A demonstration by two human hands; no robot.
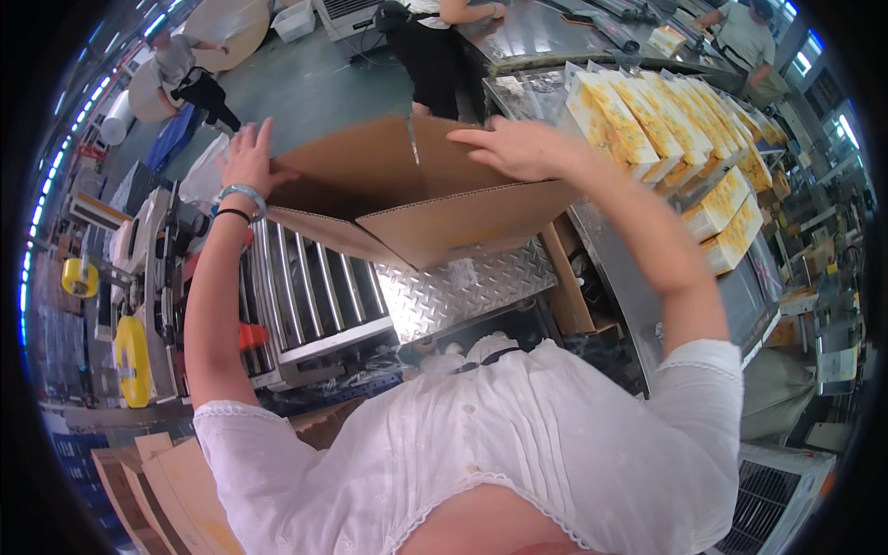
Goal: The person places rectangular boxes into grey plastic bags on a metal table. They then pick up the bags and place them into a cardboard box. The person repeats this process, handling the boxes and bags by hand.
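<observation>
An open cardboard box with raised flaps stands in front of me, above a diamond-plate metal sheet beside a roller conveyor. At the box's left end is my left hand, fingers spread, the thumb by the cardboard edge; a bangle and a dark band circle that wrist. My right hand lies at the far right flap's upper edge, fingers extended towards the left. Whether either hand grips the cardboard cannot be told. The inside of the box is dark, and its bottom is hidden.
Yellow-and-white printed packages stand in a row on the metal table at right. A taping machine with yellow tape rolls is at left. Co-workers stand beyond the box, at far left and far right. Flat cardboard lies lower left.
</observation>
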